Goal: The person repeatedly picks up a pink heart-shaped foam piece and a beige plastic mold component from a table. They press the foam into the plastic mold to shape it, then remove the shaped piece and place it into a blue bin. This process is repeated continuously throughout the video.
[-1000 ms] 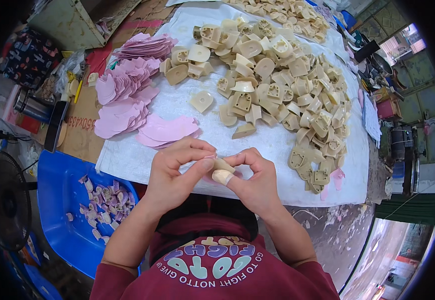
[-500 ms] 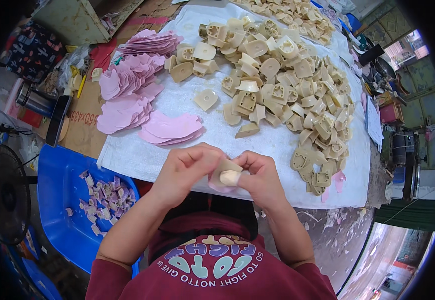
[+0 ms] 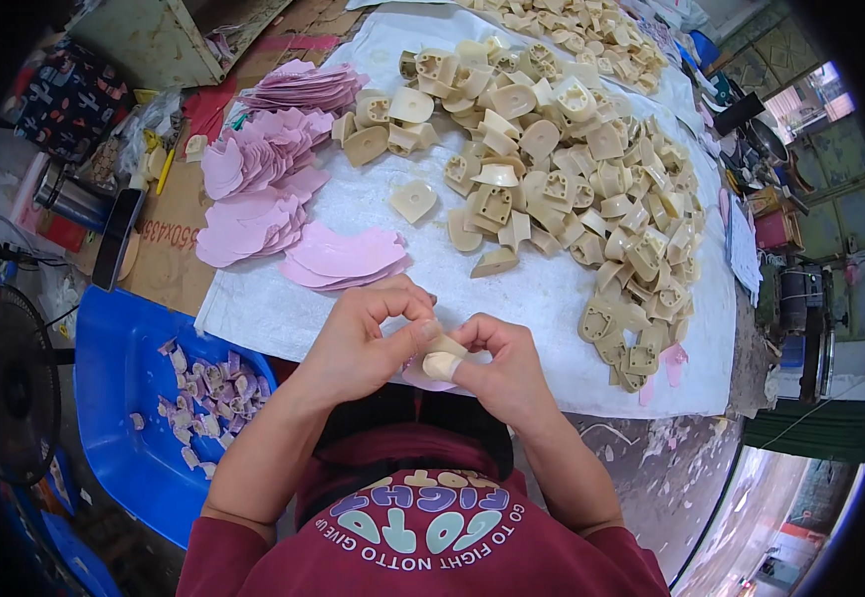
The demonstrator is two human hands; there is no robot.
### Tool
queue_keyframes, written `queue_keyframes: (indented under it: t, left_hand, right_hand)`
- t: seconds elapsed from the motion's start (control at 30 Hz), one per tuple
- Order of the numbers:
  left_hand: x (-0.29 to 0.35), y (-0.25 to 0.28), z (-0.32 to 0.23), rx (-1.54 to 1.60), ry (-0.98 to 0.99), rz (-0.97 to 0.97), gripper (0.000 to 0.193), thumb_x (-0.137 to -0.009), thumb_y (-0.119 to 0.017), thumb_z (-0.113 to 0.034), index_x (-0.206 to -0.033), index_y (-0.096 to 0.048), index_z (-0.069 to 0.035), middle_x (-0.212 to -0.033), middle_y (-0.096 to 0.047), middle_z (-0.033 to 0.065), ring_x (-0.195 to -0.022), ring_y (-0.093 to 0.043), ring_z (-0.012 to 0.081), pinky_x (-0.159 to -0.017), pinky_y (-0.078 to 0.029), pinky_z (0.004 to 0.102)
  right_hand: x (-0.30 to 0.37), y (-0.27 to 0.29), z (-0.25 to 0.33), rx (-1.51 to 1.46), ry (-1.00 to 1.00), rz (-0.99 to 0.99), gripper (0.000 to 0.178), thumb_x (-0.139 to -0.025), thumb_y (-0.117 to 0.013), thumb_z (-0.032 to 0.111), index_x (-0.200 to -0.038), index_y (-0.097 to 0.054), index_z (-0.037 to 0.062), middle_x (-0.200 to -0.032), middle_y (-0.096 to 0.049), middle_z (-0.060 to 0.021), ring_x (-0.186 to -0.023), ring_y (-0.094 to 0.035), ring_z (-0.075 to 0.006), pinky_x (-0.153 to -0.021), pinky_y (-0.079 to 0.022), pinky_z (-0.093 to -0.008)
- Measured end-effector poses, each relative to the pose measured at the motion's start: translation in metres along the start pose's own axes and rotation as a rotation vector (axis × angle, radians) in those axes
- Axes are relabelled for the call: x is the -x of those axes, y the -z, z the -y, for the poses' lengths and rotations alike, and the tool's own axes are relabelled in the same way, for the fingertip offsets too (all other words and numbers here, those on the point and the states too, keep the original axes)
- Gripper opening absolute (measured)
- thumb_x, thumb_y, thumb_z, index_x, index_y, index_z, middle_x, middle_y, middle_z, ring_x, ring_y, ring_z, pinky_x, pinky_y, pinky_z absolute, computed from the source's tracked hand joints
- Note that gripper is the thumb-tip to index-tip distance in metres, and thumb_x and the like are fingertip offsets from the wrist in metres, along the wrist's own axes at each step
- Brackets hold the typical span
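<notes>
Over the near edge of the table, both hands hold a beige shoe heel (image 3: 447, 344) with a pink sheet piece (image 3: 426, 379) showing along its underside. My left hand (image 3: 361, 340) is closed, its thumb and fingers pinching at the heel's upper end. Wrapped round the other side is my right hand (image 3: 508, 375), its index finger curled and its thumb pressed along the heel. A pale cover (image 3: 441, 366) sits on the right thumb's tip. Fingers hide much of the heel. Just beyond the left hand lie stacked pink pieces (image 3: 345, 261); one loose heel (image 3: 412, 201) rests farther off.
A large heap of beige heels (image 3: 572, 189) spreads over the white cloth (image 3: 353, 214). More pink stacks (image 3: 263, 149) stand at left. Below the table's left edge is a blue basin (image 3: 119, 368) with purple-and-beige pieces. A fan (image 3: 9, 383) and a phone (image 3: 119, 239) are at far left.
Both hands have shifted slightly left with the heel. The left thumb has come down onto the heel's upper end, and less of the pink piece shows.
</notes>
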State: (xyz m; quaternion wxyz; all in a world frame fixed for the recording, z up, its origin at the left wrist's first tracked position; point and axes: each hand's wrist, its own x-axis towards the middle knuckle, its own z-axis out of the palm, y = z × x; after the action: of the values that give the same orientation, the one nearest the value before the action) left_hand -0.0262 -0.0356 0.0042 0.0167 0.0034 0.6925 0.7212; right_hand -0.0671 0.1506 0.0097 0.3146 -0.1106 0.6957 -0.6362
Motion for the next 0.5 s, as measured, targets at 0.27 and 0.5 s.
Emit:
queue_keyframes:
  t: [0.27,0.5]
  left_hand:
    - [0.026,-0.017,0.010,0.261,-0.089,-0.005,0.011,-0.084,-0.064,-0.001,-0.094,-0.060,-0.002,-0.110,-0.049,0.0070,-0.098,-0.054,0.0132,-0.082,-0.045,0.0284]
    - [0.035,-0.015,0.001,0.153,-0.399,-0.164,0.023,-0.080,-0.062,0.010,-0.097,-0.060,-0.004,-0.128,-0.041,0.0173,-0.102,-0.062,0.0204,-0.083,-0.049,0.0300]
  right_hand:
    - [0.003,0.017,0.018,0.489,0.291,0.018,0.025,-0.070,-0.077,0.014,-0.090,-0.066,0.0030,-0.085,-0.066,-0.0046,-0.083,-0.060,-0.0163,-0.076,-0.047,-0.0324]
    - [0.013,0.012,0.017,0.179,0.465,-0.302,0.073,-0.072,-0.080,0.027,-0.133,-0.050,0.0025,-0.138,-0.048,-0.0155,-0.131,-0.040,-0.0253,-0.102,-0.037,-0.0403]
